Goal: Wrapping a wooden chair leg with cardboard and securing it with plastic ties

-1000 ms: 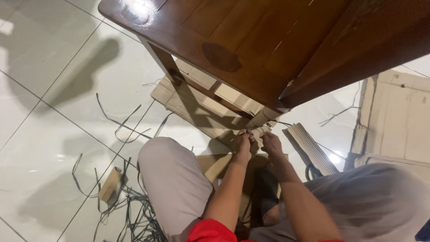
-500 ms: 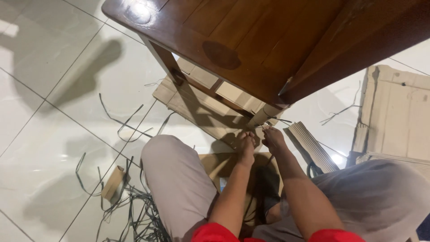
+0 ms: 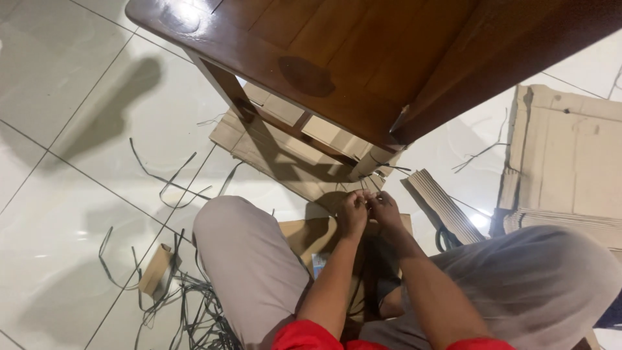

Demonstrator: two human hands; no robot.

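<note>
I sit on a tiled floor with my knees apart. My left hand point(image 3: 353, 212) and my right hand point(image 3: 383, 209) meet close together just below the corner of a dark wooden table point(image 3: 337, 58). Both pinch something small and thin between the fingertips; it looks like thin dark strands point(image 3: 376, 183), though I cannot tell for sure. Beneath the hands lies a flat piece of brown cardboard point(image 3: 304, 236) between my legs.
Flattened cardboard point(image 3: 285, 146) lies under the table. More cardboard sheets point(image 3: 570, 155) are stacked at the right, with a corrugated strip point(image 3: 444, 204) near them. Several dark plastic straps point(image 3: 188, 304) and a small cardboard roll point(image 3: 157, 269) lie on the white tiles at the left.
My hands have stayed together at the same spot near the table corner, fingers shifting slightly. The view has drifted a little; nothing else has moved.
</note>
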